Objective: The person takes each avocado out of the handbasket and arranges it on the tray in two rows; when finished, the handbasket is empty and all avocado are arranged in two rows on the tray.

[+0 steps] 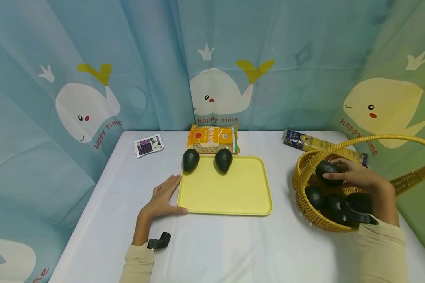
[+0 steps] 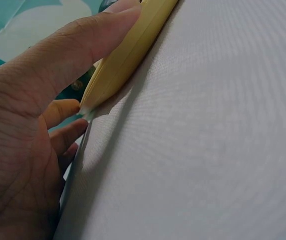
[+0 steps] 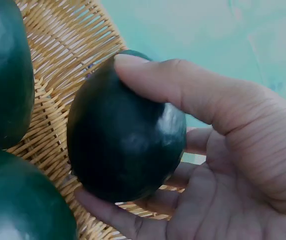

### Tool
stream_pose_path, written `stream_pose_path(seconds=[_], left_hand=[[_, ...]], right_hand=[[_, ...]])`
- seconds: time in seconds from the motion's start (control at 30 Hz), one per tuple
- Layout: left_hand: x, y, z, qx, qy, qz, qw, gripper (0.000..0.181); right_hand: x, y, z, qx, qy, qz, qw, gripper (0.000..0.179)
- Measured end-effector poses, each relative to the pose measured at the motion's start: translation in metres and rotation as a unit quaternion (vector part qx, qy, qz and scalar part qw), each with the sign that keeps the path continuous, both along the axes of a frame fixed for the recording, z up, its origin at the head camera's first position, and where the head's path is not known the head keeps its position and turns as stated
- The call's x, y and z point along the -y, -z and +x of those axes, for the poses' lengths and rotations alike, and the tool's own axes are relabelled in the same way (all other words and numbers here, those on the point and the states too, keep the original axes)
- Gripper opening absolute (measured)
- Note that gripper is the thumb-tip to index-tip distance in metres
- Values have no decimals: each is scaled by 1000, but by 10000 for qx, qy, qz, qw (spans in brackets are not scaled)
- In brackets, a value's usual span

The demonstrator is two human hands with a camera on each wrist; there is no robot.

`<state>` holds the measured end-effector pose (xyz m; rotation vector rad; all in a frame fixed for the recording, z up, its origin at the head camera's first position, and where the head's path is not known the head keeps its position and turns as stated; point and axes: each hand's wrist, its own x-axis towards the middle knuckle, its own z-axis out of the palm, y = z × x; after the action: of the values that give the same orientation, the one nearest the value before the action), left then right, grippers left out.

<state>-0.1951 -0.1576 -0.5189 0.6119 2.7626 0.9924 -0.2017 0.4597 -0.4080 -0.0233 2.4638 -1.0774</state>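
In the head view a yellow tray (image 1: 226,192) lies mid-table, with two dark green avocados, one (image 1: 190,160) at its back left corner and another (image 1: 223,160) near the back edge. My left hand (image 1: 161,201) touches the tray's left side and front left corner, thumb and fingers spread and fairly straight. On the right my right hand (image 1: 359,176) grips an avocado (image 3: 125,135) inside the wicker basket (image 1: 299,184), thumb on top and fingers curled beneath. Several more avocados (image 1: 334,206) lie in the basket, partly hidden by the right wrist.
Behind the tray lies an orange grain packet (image 1: 213,138). A small purple and white packet (image 1: 148,145) is at the back left. A long blue and yellow packet (image 1: 304,140) lies behind the basket, whose tall handle (image 1: 386,137) arches over the right arm. Whale-print curtains surround the white table.
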Motion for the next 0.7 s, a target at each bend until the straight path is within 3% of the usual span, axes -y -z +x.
stream_pose_path(seconds=[0.27, 0.5, 0.7], left_hand=[[0, 1, -1, 3, 3, -7, 10000, 120], [0, 1, 0, 16, -14, 9, 10000, 120], [0, -1, 0, 12, -25, -23, 10000, 119]], right_hand=[[5, -14, 15, -378, -101, 617, 9973, 80], [10, -21, 34, -808, -107, 547, 9952, 65], [18, -26, 51, -866, -189, 540, 9946, 61]])
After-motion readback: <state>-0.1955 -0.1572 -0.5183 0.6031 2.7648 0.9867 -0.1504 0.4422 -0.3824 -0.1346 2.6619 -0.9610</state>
